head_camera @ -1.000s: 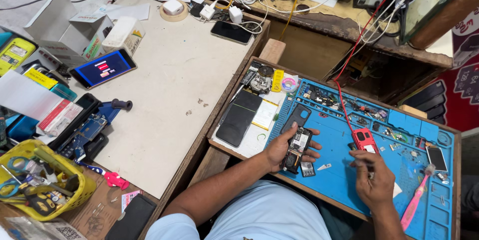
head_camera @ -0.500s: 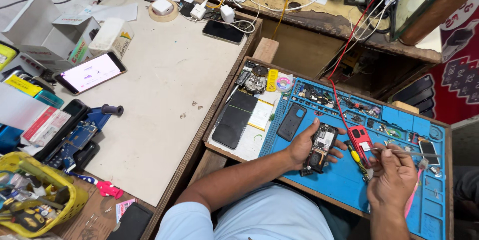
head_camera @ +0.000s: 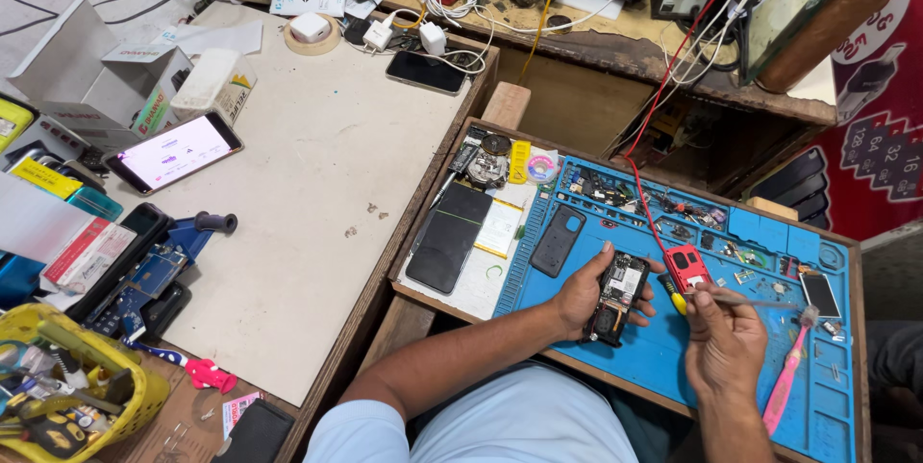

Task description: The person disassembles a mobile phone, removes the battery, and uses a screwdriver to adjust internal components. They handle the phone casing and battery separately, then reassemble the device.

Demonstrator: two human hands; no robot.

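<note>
My left hand (head_camera: 581,292) grips an opened phone (head_camera: 616,296) with its circuit board showing, flat on the blue repair mat (head_camera: 673,367). My right hand (head_camera: 723,346) is closed around a thin metal tool (head_camera: 760,303) whose tip points right, just right of the phone. A small red tester with a red wire (head_camera: 686,266) lies between both hands, and a yellow-handled screwdriver (head_camera: 676,296) lies beside it.
A pink toothbrush (head_camera: 786,381) lies right of my right hand. A dark phone back cover (head_camera: 558,240) and a black screen panel (head_camera: 450,237) lie left on the mat's board. The beige table (head_camera: 308,194) holds a lit phone (head_camera: 173,152), boxes and a yellow basket (head_camera: 67,396).
The view has shifted so the mat sits lower right. My left hand keeps its hold on the phone; my right hand has drawn closer to it with the thin tool.
</note>
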